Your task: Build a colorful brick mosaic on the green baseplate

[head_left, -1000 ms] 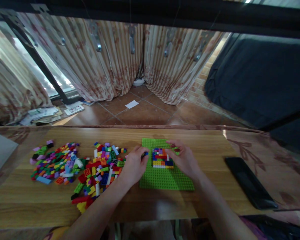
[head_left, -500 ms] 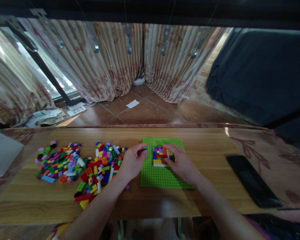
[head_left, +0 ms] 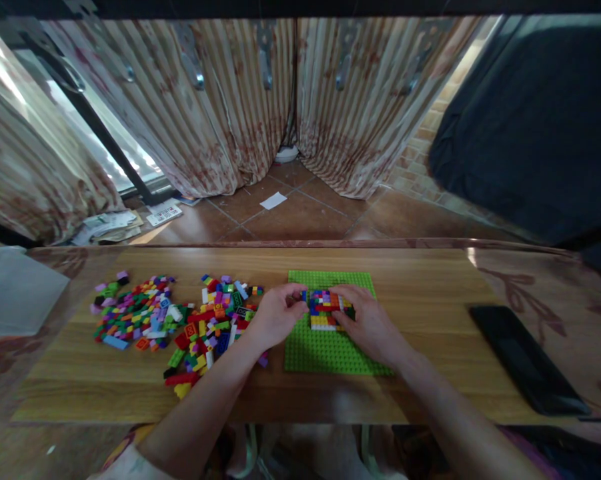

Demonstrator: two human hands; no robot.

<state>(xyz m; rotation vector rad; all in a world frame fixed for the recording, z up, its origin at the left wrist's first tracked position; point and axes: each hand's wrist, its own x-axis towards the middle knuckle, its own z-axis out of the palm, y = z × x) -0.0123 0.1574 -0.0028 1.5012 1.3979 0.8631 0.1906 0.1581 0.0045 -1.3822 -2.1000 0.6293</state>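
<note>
A green studded baseplate (head_left: pixel 310 357) lies on the wooden table, and on it sits a block of colourful toy bricks (head_left: pixel 325 320) in red, orange, yellow, white and blue. My right hand (head_left: pixel 365 320) is wrapped over the right side of this block, thumb on its near part and fingers along the far edge. Just left of the block, my left hand (head_left: pixel 279 315) pinches a small blue brick (head_left: pixel 304 295) between thumb and fingertips, above the baseplate. Part of the block is hidden under my right hand.
Two loose heaps of mixed bricks, a left heap (head_left: pixel 135 310) and a nearer heap (head_left: pixel 215 327), spread over the table's left half. A black phone-like slab (head_left: pixel 525 360) lies at the right end. A translucent bin (head_left: pixel 20 287) stands at the far left.
My left hand has moved right, bringing the small blue brick closer to the block. My right hand keeps its hold. The view has shifted slightly.
</note>
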